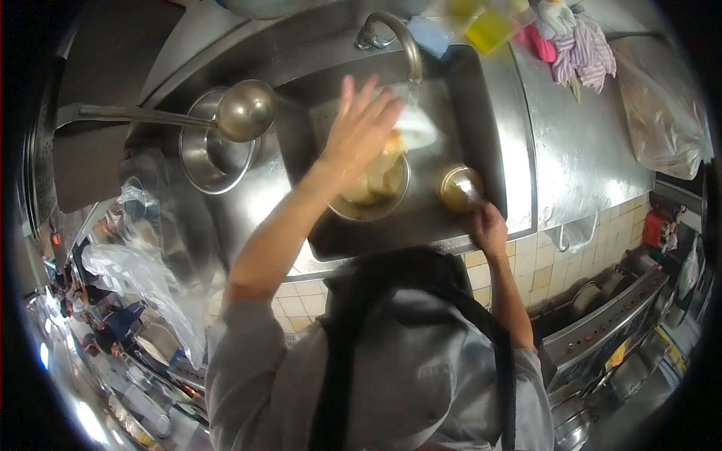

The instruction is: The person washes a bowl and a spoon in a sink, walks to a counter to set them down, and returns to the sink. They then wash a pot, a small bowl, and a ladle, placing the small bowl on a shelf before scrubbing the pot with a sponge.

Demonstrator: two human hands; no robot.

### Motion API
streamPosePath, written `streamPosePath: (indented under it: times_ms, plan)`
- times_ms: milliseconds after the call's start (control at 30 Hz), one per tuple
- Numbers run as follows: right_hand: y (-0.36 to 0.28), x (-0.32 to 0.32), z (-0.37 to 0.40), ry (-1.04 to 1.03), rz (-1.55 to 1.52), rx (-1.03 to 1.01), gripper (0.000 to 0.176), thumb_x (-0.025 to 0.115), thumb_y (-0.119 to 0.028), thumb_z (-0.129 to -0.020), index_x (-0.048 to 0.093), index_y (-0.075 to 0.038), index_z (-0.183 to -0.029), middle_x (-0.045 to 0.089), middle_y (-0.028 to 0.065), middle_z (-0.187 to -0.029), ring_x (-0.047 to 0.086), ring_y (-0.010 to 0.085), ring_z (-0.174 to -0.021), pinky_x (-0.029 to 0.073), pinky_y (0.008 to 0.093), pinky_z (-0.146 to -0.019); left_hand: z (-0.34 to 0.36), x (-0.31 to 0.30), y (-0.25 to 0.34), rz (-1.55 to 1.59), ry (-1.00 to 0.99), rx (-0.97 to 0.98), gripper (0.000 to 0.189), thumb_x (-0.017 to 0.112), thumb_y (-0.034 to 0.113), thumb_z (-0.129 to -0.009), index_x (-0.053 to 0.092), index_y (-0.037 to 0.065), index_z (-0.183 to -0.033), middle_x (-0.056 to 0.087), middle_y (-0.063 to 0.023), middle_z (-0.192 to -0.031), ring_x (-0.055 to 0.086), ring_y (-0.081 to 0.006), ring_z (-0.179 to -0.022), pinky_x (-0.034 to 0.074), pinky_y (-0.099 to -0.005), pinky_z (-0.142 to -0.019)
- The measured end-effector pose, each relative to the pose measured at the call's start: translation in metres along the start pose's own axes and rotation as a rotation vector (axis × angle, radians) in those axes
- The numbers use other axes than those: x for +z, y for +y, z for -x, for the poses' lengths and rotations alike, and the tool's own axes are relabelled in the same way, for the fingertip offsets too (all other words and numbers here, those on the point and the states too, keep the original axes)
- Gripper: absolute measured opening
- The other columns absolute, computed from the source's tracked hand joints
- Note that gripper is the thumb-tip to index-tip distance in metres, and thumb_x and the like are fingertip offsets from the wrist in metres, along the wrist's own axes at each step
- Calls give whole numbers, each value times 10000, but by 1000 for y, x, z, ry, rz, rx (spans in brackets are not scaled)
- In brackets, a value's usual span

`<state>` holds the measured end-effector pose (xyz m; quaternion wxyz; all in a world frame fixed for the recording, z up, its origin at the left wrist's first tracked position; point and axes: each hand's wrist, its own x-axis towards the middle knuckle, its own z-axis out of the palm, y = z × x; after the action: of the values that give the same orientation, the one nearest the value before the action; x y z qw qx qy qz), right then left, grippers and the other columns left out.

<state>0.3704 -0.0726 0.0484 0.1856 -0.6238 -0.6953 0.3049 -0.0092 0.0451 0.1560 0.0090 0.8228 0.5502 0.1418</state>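
Observation:
Over the sink [391, 240], my left hand [361, 131] has its fingers stretched and spread; its thumb is hidden. A white dish-like thing [416, 129], blurred, is right beside its fingers under the tap [411, 56], where water runs. Below that hand a round metal bowl [374, 216] holds pale yellow pieces [383, 178]. Something orange-yellow [395, 141] shows between the white thing and the bowl. At the sink's right side, my right hand [490, 228] is closed on the edge of a round gold-toned container [457, 192] with a shiny, see-through-looking side.
Left of the sink, a large ladle [246, 111] lies across a steel pot [203, 173]. Clear plastic bags [150, 278] hang further left. Cloths [579, 52] and a plastic bag [662, 113] are on the right counter. A yellow container [487, 31] stands behind the sink.

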Motion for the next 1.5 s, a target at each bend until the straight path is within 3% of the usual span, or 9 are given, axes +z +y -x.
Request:
streamPosePath:
  times_ms: [233,300,467,567,767,967,1067,1267,1500]
  plan:
    - [-49,-7,-51,85,-53,-145,337,610,-26,-955,583,-4,-1290,639,205,-1173,640,388,-1069,545,423,-880,-113,-29,25,352,-518,-333,381,541,109,-961,588,163,-1335,664,-163,-1218,566,-384,-1290,445,-495,-1111]
    - [-85,-20,-77,61,-98,-181,468,656,-72,-943,509,-11,-1383,579,225,-1304,596,411,-1174,519,436,-979,-117,-2,18,-58,-430,56,349,534,116,-966,598,152,-1307,667,-152,-1193,584,-375,-1260,433,-512,-1120]
    - [-128,-8,-143,128,-92,-345,656,715,-123,-909,396,13,-1466,533,280,-1364,565,433,-1232,475,456,-1050,-119,9,13,-128,-393,158,266,537,105,-947,647,83,-1188,686,-124,-1149,639,-326,-1175,489,-529,-1032]
    - [-152,7,-175,98,-140,-399,683,715,-105,-890,382,13,-1475,547,294,-1351,556,440,-1249,466,460,-1063,-119,-9,18,254,-631,-262,240,546,111,-935,650,76,-1148,704,-123,-1068,705,-334,-1014,560,-482,-915]
    - [-177,33,-208,8,-354,-337,487,629,-55,-898,505,25,-1363,652,290,-1210,629,458,-1132,520,462,-972,-87,-17,0,77,-378,51,197,565,116,-911,679,75,-1066,729,-192,-954,728,-368,-905,590,-469,-792]
    - [-147,67,-191,-119,-478,-32,375,604,-121,-966,549,25,-1307,704,228,-1110,722,347,-983,594,448,-807,-86,-36,-25,37,-471,-118,198,553,144,-959,654,67,-1111,728,-225,-917,720,-419,-874,579,-521,-795]
    - [-158,59,-163,-265,-1117,524,297,595,-142,-991,586,30,-1233,716,161,-996,726,245,-917,615,392,-622,-89,-19,-31,46,-509,-384,224,505,174,-984,675,49,-1059,738,-177,-1049,709,-432,-964,567,-526,-844]
    - [-106,61,-157,-317,-838,318,267,579,-151,-1008,538,32,-1198,705,144,-865,710,216,-679,595,354,-522,-97,15,-14,178,-400,-230,180,572,162,-942,638,26,-1040,727,-200,-957,723,-417,-906,589,-504,-815]
    - [-126,1,-162,-152,-68,-120,251,587,-152,-972,569,-56,-1204,689,210,-750,695,390,-663,564,508,-618,-125,53,15,239,-595,254,239,581,152,-949,643,71,-1165,724,-179,-1011,729,-348,-872,583,-461,-756]
